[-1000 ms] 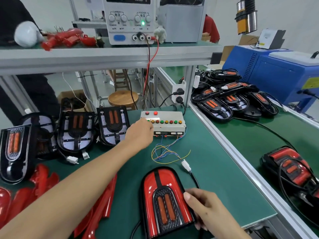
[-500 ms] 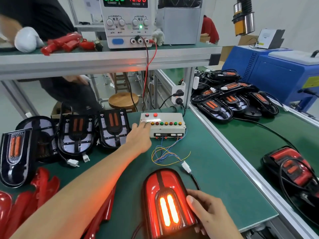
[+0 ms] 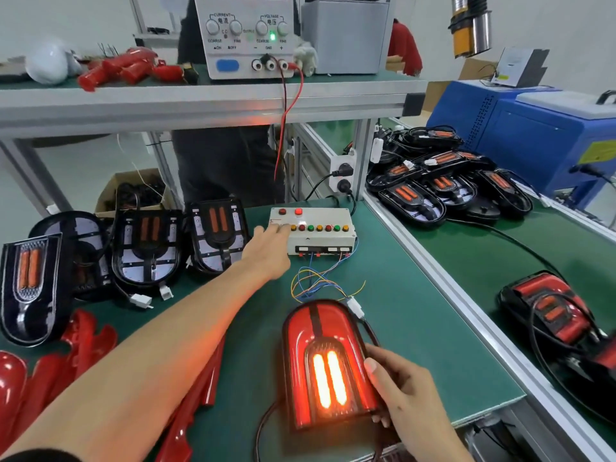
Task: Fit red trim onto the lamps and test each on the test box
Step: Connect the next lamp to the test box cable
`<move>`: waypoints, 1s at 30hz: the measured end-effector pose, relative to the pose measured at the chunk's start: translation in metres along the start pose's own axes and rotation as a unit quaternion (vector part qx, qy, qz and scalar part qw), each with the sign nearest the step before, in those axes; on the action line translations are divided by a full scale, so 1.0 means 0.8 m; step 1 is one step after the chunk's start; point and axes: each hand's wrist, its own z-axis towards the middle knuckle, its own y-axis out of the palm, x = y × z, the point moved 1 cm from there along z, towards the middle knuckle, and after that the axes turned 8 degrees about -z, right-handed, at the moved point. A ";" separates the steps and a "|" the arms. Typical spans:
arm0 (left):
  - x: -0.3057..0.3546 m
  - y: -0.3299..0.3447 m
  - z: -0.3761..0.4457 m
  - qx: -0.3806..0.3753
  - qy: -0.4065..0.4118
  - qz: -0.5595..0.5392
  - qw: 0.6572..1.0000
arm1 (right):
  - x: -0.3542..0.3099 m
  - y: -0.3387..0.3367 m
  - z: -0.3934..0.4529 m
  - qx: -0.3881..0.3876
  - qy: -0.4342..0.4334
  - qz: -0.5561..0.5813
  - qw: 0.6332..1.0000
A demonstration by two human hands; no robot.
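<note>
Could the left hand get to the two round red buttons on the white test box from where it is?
Probably yes: the left hand already presses the white test box, and the red buttons sit unobstructed just beyond.

Green-matted workbench (image 3: 416,328) with aluminium frame, grey upper shelf (image 3: 200,105) carrying a bench power supply (image 3: 246,38). White walls, pale floor, blue machine (image 3: 533,138) at right.

A bench power supply (image 3: 248,38) sits on the upper shelf (image 3: 200,105), its green indicator lit; a blue machine (image 3: 533,141) stands at right.
</note>
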 end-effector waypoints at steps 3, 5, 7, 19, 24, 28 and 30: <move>0.000 -0.002 0.002 -0.005 0.011 0.015 1.000 | 0.001 0.002 -0.004 0.035 -0.008 0.037 0.999; 0.000 -0.004 0.003 -0.010 0.013 0.021 1.000 | 0.002 0.003 -0.005 0.054 -0.016 0.041 0.998; 0.001 -0.005 0.004 -0.012 0.017 0.029 0.999 | 0.004 0.003 -0.005 0.063 -0.020 0.041 0.997; 0.008 -0.013 0.009 -0.045 0.018 0.072 0.996 | 0.000 0.001 -0.008 0.050 -0.019 0.036 0.998; 0.007 -0.007 0.007 -0.036 -0.003 0.070 0.997 | 0.000 0.003 -0.008 0.050 -0.015 0.038 0.998; 0.008 -0.004 0.010 -0.029 -0.009 0.060 0.998 | 0.001 0.003 -0.006 0.055 -0.009 0.037 0.998; 0.008 -0.004 0.012 -0.023 -0.017 0.054 0.998 | 0.002 0.003 -0.005 0.057 -0.009 0.038 0.998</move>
